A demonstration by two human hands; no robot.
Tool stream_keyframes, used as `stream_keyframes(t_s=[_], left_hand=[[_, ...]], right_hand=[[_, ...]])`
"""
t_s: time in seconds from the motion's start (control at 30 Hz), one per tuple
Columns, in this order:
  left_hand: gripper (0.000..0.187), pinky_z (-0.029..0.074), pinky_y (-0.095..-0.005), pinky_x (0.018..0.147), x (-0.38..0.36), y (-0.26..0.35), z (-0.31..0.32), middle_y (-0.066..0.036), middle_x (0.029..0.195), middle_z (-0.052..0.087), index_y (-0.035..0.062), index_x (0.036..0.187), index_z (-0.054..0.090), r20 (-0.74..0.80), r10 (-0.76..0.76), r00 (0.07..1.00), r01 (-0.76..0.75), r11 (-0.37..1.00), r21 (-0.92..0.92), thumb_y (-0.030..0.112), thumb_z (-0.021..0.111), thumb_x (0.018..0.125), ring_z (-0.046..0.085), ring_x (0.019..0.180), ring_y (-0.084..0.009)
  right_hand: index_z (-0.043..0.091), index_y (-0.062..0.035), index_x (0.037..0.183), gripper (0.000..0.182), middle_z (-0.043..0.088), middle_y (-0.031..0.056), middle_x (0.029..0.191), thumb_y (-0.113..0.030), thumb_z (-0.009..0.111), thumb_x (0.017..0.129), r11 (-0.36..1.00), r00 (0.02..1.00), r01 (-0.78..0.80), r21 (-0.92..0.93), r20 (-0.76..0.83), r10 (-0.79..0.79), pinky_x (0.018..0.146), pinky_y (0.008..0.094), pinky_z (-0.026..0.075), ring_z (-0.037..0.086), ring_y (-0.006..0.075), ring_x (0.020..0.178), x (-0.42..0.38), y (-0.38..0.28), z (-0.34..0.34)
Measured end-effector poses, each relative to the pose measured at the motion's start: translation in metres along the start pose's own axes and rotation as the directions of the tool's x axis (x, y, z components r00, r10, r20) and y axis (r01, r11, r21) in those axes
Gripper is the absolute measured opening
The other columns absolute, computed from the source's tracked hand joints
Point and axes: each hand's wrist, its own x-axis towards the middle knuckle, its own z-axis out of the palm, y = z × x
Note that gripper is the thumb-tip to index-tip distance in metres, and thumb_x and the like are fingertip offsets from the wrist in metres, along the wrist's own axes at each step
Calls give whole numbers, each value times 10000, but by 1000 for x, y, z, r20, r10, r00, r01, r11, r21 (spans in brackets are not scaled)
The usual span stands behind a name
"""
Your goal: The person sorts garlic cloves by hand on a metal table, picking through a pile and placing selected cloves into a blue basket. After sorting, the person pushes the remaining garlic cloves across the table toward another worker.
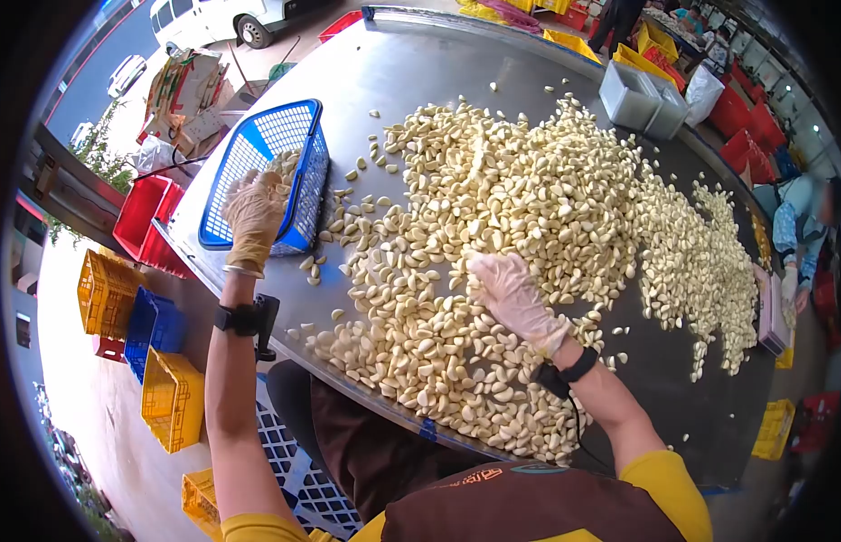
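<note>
Reaching over the near edge of a blue, rectangular, mesh-walled plastic basket (310, 194), the left hand (255, 210), in a thin translucent glove, has its fingers beside some of the pale cream, teardrop-shaped cloves lying inside; from my feed I cannot tell whether they are closed on any. I see the right hand (509, 289), gloved alike, well apart from it to the right of the basket, laid against the main heap of pale cream cloves (520, 190); its palm is hidden from me, so I cannot say whether it grips some. That heap spreads rightward from the basket across a grey, smooth metal tabletop (375, 68), with a few loose cloves just beside the basket wall. I make out black bands on both wrists. Far to the right of the basket, past the heap, are translucent white plastic bins (644, 104) and, nearer me, a pink-and-white box (773, 312), with a co-worker in light blue sleeves (787, 226) beside it. Left of the basket, and lower, I have a red plastic crate (149, 221) and yellow-orange slatted crates (172, 397).
</note>
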Motion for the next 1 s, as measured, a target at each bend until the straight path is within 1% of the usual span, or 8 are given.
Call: stream_keyframes(t_s=[0.1, 0.23, 0.33, 0.47, 0.57, 0.8, 0.87, 1.0], left_hand=[[411, 133, -580, 1173, -14, 39, 19, -102, 1578, 345, 214, 1271, 623, -319, 96, 943, -75, 994, 79, 321, 657, 875, 190, 1491, -346], [516, 84, -581, 1175, -87, 132, 81, -102, 1565, 357, 257, 1351, 573, 133, 494, 859, -428, 837, -342, 441, 668, 878, 206, 1474, -378], [516, 125, -608, 1161, -113, 182, 113, -135, 1514, 414, 179, 1307, 601, 322, 427, 845, -174, 789, -589, 413, 654, 850, 270, 1446, -379], [387, 401, -399, 1014, -116, 206, 133, -113, 1295, 610, 120, 1256, 640, 392, 303, 869, 227, 460, -858, 298, 660, 913, 547, 1205, -265], [313, 478, -243, 853, -125, 206, 130, -21, 1084, 686, 41, 1224, 650, 440, 283, 852, 395, 202, -896, 247, 600, 994, 615, 956, -129], [406, 489, -299, 855, -138, 211, 125, -30, 1157, 658, 88, 1312, 586, 663, 527, 531, 841, -237, -486, 350, 575, 1002, 610, 1005, -127], [435, 499, -372, 879, -146, 215, 126, -51, 1230, 621, 119, 1308, 566, 698, 586, 411, 908, -328, -260, 406, 589, 982, 589, 1088, -173], [261, 478, -244, 661, -149, 213, 144, 2, 998, 656, 100, 1162, 610, 557, 741, 376, 866, -494, 73, 307, 538, 1019, 602, 810, -102]], right_hand=[[433, -141, 1466, 625, 423, 139, 1479, -476, 536, 948, 924, 981, -178, -338, 17, 195, 1144, 573, 194, 310, 357, 1413, 44, 37, 39], [210, -230, 1579, 802, 71, 116, 1659, -608, 481, 926, 973, 942, -134, -188, 282, 184, 1109, 719, 2, 70, 458, 1494, 15, -15, 53], [197, -276, 1577, 770, 41, 88, 1662, -488, 555, 929, 997, 866, 4, -80, 499, 36, 1065, 778, 50, 51, 474, 1492, -48, -42, 26], [407, -237, 1494, 630, 315, 108, 1579, -371, 623, 918, 954, 813, 225, 199, 501, -296, 1104, 646, 257, 304, 381, 1434, -75, -21, -30], [618, -166, 1271, 375, 640, 53, 1037, -192, 655, 898, 996, 992, -84, 7, -96, 85, 806, 386, 464, 589, 265, 931, -33, 20, -34], [676, -125, 1075, 191, 574, 94, 855, -121, 648, 886, 933, 983, -154, -326, -149, 111, 673, 410, 451, 559, 277, 781, 4, 92, 4], [693, -96, 1013, 139, 604, 88, 862, -89, 681, 875, 912, 928, -303, 275, -134, 349, 708, 393, 475, 587, 251, 797, 8, 47, -23], [693, -73, 1097, 191, 645, 83, 886, -102, 677, 910, 686, 908, -403, 605, 172, 382, 734, 357, 503, 621, 216, 822, 43, 7, -41]])
